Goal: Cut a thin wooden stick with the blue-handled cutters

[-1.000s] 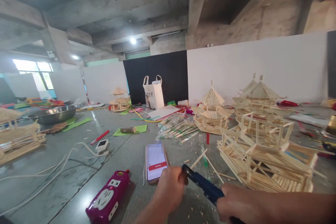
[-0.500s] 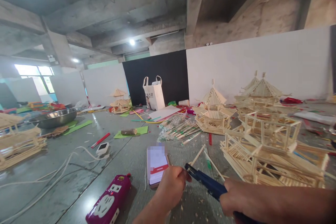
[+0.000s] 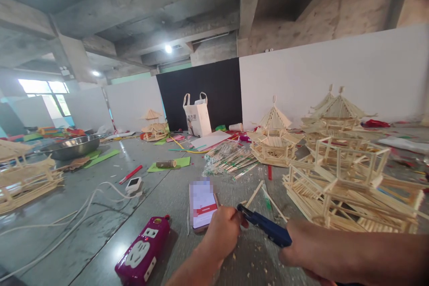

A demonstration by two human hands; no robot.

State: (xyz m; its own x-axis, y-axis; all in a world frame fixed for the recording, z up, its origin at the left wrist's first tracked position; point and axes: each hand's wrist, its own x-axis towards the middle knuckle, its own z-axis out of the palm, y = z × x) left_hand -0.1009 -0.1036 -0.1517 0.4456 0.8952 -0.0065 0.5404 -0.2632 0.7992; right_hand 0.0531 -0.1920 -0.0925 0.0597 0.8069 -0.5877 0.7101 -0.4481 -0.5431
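From the head camera, my right hand (image 3: 303,250) gripped the handle of the blue cutter (image 3: 264,227), its fingers wrapped and clamped around the handle. The cutter's dark tip pointed left and met my left hand (image 3: 224,232). That hand was curled into a loose fist with its fingers drawn together at the tip; whether they pinched anything there I could not tell.

Taking the cutter as the landmark: the phone (image 3: 203,203) lay just left of its tip, screen lit, partly behind my left hand. Farther left sat the magenta power strip (image 3: 142,250). Loose sticks (image 3: 254,194) lay just beyond the tip, and the unfinished stick model (image 3: 348,187) stood to the right and beyond. The bundle of wrapped sticks (image 3: 228,158) lay well beyond it. Wood crumbs (image 3: 250,257) dotted the grey floor (image 3: 100,223) beneath the cutter.
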